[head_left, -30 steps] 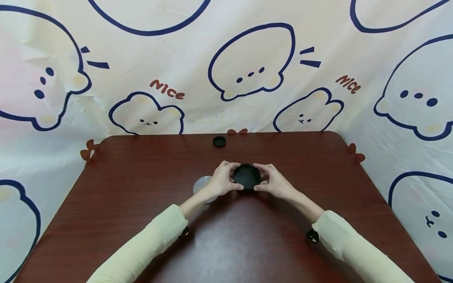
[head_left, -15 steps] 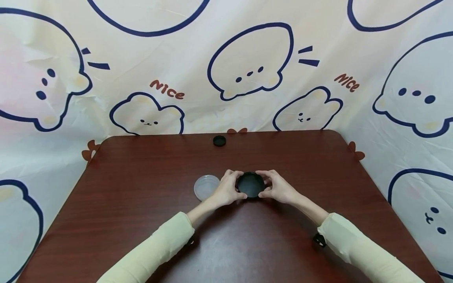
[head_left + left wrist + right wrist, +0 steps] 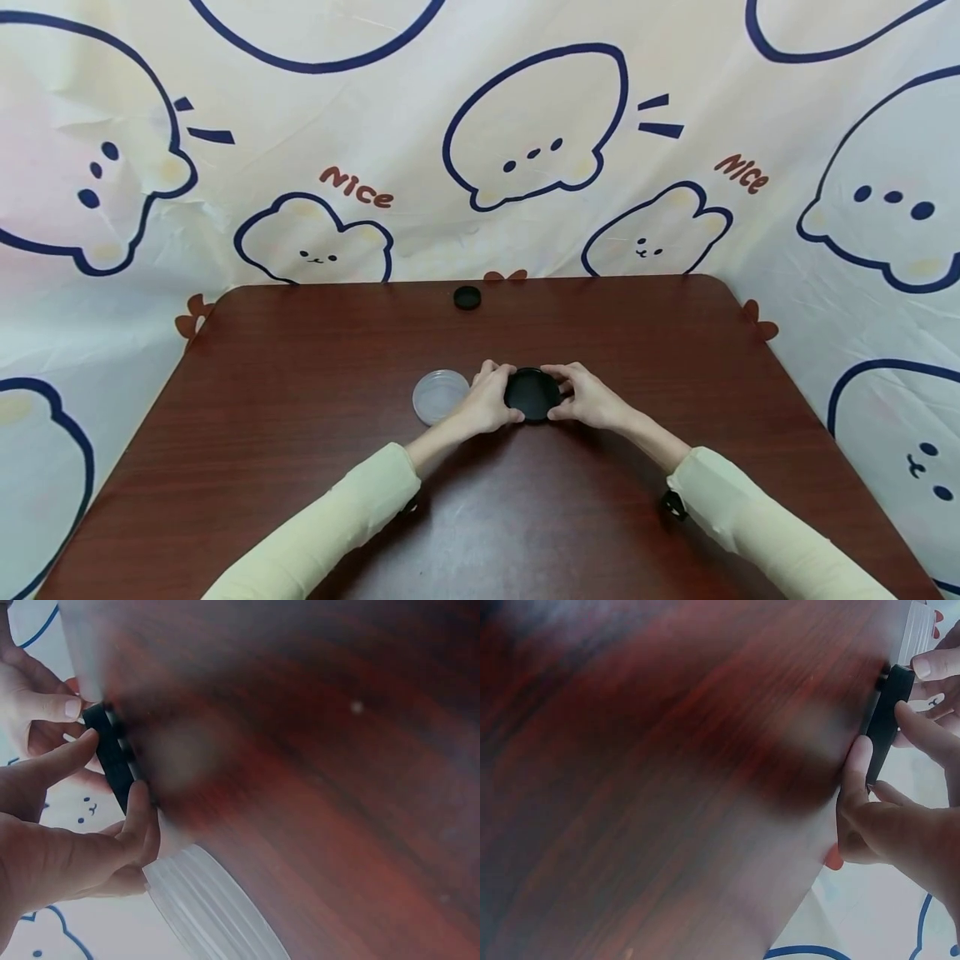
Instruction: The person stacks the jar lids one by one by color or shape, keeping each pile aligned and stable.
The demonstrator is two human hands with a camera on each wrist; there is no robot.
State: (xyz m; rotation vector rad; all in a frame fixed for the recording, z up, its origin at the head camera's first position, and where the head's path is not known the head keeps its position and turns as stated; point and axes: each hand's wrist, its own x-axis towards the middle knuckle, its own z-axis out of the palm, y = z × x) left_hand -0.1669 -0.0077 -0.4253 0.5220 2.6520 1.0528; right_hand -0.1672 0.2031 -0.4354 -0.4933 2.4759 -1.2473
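Between both hands is a round, shallow black dish [image 3: 532, 395] with a raised rim. My left hand [image 3: 489, 400] grips its left side, thumb near and fingers far. On the opposite side my right hand [image 3: 591, 398] holds it the same way. In the left wrist view, the black dish [image 3: 112, 757] shows a low wall with small dark bumps along its lower edge. The right wrist view shows the dish [image 3: 889, 720] edge-on, low over the table. Just left of my left hand is a clear round plastic container [image 3: 438, 397]; its ridged side [image 3: 210, 907] appears in the left wrist view.
A smaller round black piece [image 3: 467, 297] lies near the far edge of the brown wooden table [image 3: 315, 358]. Behind and beside the table hangs a pale printed cloth [image 3: 420, 225].
Both hands have brought the black dish slightly nearer and to the right over the first half second. More of the clear container shows. Since then, they have barely moved.
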